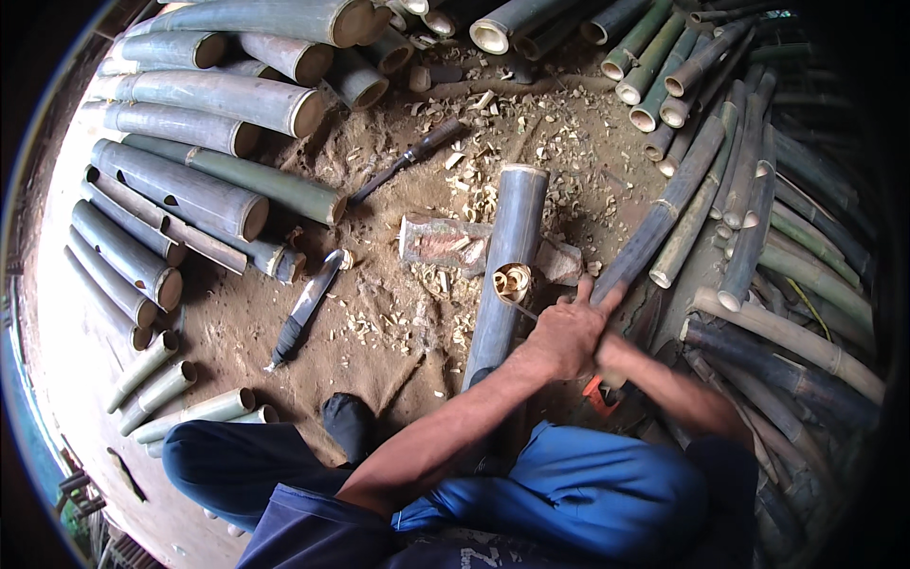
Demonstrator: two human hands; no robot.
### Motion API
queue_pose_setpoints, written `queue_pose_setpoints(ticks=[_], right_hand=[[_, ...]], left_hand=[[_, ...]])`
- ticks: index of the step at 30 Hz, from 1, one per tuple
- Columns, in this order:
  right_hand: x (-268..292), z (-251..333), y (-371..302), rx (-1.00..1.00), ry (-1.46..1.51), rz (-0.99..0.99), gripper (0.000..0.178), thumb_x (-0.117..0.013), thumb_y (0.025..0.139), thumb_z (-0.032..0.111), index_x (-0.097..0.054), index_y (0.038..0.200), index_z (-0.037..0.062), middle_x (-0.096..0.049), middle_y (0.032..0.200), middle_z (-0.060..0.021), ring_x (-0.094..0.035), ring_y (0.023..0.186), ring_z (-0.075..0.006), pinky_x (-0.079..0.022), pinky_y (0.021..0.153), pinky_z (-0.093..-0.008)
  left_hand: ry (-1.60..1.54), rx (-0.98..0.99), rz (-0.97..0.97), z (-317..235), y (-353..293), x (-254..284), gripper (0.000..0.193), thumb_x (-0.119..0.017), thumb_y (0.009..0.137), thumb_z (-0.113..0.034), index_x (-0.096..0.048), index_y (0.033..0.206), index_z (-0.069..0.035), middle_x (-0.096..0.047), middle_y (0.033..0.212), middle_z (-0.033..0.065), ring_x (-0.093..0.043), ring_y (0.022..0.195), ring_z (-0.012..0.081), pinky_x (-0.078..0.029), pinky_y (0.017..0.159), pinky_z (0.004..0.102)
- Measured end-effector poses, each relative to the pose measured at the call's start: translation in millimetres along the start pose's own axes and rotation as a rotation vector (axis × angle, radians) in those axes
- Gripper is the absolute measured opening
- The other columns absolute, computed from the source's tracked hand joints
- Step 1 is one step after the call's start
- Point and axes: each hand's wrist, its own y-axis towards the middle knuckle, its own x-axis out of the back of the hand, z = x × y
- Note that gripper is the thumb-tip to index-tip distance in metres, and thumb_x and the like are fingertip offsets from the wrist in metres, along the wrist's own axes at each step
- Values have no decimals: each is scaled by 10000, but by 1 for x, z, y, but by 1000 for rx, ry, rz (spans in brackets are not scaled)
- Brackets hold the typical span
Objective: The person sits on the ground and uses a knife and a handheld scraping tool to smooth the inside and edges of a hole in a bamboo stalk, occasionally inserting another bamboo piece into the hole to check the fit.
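In front of me a grey-green bamboo tube [508, 351] lies lengthwise across a short, rough piece of wood [436, 243]. Pale curled shavings [513, 282] fill a notch cut in its upper side. A thin metal tool [524, 311] reaches from that notch to my left hand [567, 338], which is closed round it. Crossing behind it, my right hand [611, 302] is largely covered; its fingers look bent, but what they hold is hidden. Both hands are beside the lower end of a dark bamboo pole [654, 237], and I cannot tell whether they touch it.
A knife with a dark-wrapped handle [301, 318] and a dark-handled chisel-like tool [408, 161] lie on the left. Bamboo tubes [209, 100] are stacked at far left, poles [796, 275] at right. Wood chips [559, 142] litter the ground cloth. An orange object [601, 394] lies below my hands.
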Motion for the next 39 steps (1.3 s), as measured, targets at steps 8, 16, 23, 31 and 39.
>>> queue_pose_setpoints(ticks=[8,16,23,31,39], right_hand=[[40,39,1,391,-736,-117,425,-752,804,247,-645,1176,71,-661,1211,-184,-625,1164,-330,-522,989,-436],[52,23,3,216,-288,-46,433,-719,860,184,-615,1268,86,-653,1240,-162,-654,1125,-287,-516,985,-407],[-27,48,14,6,163,-194,415,-697,885,203,-608,1275,93,-651,1233,-151,-649,1128,-282,-519,978,-405],[22,51,0,110,-349,-163,394,-671,915,225,-600,1282,101,-648,1224,-139,-643,1133,-277,-522,970,-403],[-12,58,2,-12,-51,-225,376,-645,944,247,-592,1290,110,-645,1216,-127,-638,1137,-271,-525,962,-402]], left_hand=[[-140,-230,-411,29,2,-4,889,-756,642,29,-431,1467,-42,-563,1285,238,-488,1310,439,-474,1089,471],[-344,-29,-547,-6,-8,-4,965,-720,660,38,-341,1543,-53,-369,1455,313,-488,1295,524,-444,1118,512],[-24,-130,240,22,-8,25,701,-810,500,21,-691,1188,-47,-717,1121,215,-691,1107,336,-592,913,414],[-208,-165,-487,19,-14,-10,830,-741,667,9,-469,1450,-28,-483,1358,284,-524,1273,468,-477,1086,484],[-118,-151,-25,24,-28,15,883,-781,594,-65,-533,1442,-94,-523,1346,260,-591,1234,418,-485,1084,465]])
